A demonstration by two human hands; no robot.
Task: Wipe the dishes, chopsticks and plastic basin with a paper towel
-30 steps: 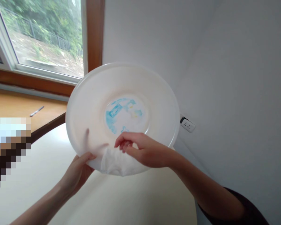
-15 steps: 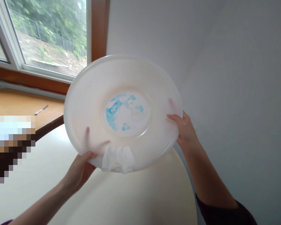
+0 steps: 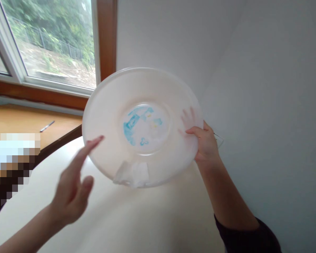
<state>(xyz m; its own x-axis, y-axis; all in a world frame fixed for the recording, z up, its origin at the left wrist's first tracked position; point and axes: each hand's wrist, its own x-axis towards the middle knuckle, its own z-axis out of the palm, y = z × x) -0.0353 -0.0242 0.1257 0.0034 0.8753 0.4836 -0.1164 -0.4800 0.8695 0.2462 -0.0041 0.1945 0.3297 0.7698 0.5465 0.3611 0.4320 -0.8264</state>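
Observation:
A wide white translucent plastic basin (image 3: 105, 105) is held up, tilted with its hollow side toward me. Blue print with small yellow spots shows on its round bottom (image 3: 150, 135). My right hand (image 3: 206, 140) grips the right rim, thumb in front; its other fingers show as shadows through the plastic from behind. Beside the lower left rim, my left hand (image 3: 72, 189) has its fingers stretched out and thumb apart, holding nothing. A crumpled white tissue (image 3: 139, 174) hangs against the lower rim of the basin, with no fingers on it.
Below the basin lies a round white table top (image 3: 116, 225). At left, a pen (image 3: 46, 126) rests on a wooden surface (image 3: 13, 117) under the window (image 3: 55, 42). A blurred-out patch (image 3: 13, 151) covers something at the left. A grey wall (image 3: 274, 105) rises at right.
My left hand has let go of the basin's lower left rim and moved to the left. The basin has shifted slightly right in view, with my right hand still on it.

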